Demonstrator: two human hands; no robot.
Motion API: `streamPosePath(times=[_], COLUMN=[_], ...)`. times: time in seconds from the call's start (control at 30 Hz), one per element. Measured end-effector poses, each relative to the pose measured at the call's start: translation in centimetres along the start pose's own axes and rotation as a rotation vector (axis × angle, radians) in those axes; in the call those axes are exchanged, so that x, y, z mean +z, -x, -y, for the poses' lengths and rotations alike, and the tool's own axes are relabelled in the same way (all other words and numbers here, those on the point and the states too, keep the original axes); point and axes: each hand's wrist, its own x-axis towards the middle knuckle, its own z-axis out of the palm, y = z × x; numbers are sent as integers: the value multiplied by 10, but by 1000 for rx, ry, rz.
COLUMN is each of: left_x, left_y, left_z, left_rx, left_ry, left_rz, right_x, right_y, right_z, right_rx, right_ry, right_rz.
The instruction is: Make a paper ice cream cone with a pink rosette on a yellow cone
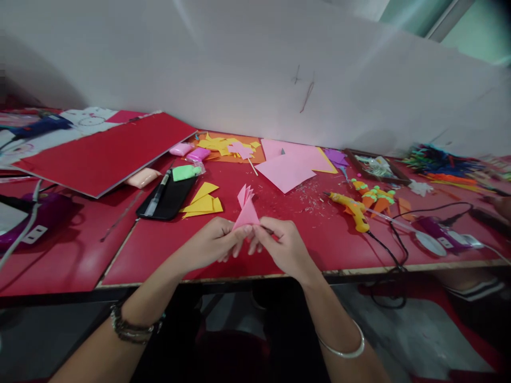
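Observation:
A folded pink paper shape (246, 209) with several pointed flaps stands up between my two hands, just above the red table (167, 250). My left hand (215, 242) pinches its lower left edge with thumb and fingers closed. My right hand (279, 244) pinches its lower right corner, fingers curled. Both wrists rest near the table's front edge; the left wears a dark beaded bracelet, the right a silver bangle.
Yellow paper triangles (203, 202), a black case (170, 198) with a pen, pink paper sheets (289, 165), clay packets (187, 172), a yellow glue gun (353, 208) with trailing cable, orange paper figures (375, 197), a red board (107, 154) at left, a white wall behind.

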Motion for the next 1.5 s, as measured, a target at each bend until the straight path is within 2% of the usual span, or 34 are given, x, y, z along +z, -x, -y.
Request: streamPosePath(times=[0.17,0.27,0.33,0.43,0.5,0.57,0.63,0.67,0.73,0.8,0.87,0.9,0.97,1.03,1.13,1.17,1.23,1.33,1.4,1.5], left_x=[-1,-3,-5,-12,-18,-23,-26,-27,-28,-28,-28,-28,-28,-28,-28,-28,-28,-27,-26,-26], left_y=[-1,-2,-2,-7,-12,-17,-20,-20,-20,-18,-18,-18,-18,-19,-19,-19,-19,-21,-22,-23], left_z=[-3,-4,-2,6,14,22,28,30,32,33,33,33,34,34,33,33,32,33,34,34], left_rx=[149,154,120,57,29,23,38,46,53,40,22,14,9,9,17,19,21,29,36,36], left_ry=[26,38,25,23,52,51,-32,-94,-204,-264,-290,-300,-315,-322,-321,-320,-322,-337,-354,-386], left_rz=[44,48,20,-130,-277,-414,-537,-580,-624,-622,-608,-601,-588,-569,-530,-518,-493,-471,-462,-461], right_x=[-2,-1,-3,-11,-19,-26,-30,-31,-30,-28,-27,-27,-28,-32,-44,-49,-57,-58,-51,-37], right_y=[-1,-2,-6,-24,-44,-68,-91,-101,-115,-123,-126,-126,-125,-122,-118,-117,-117,-121,-128,-142], right_z=[0,2,0,-11,-24,-39,-52,-57,-63,-66,-68,-68,-68,-65,-56,-52,-44,-35,-34,-35], right_rx=[12,17,22,32,43,35,-22,-48,-147,-216,-235,-235,-216,-182,-130,-109,-20,253,410,470], right_ry=[-53,-77,-86,-53,14,163,365,441,573,665,696,688,657,644,650,645,600,576,643,740], right_rz=[-33,-32,13,84,66,-14,-178,-187,-78,121,292,337,357,325,321,359,521,753,776,729])
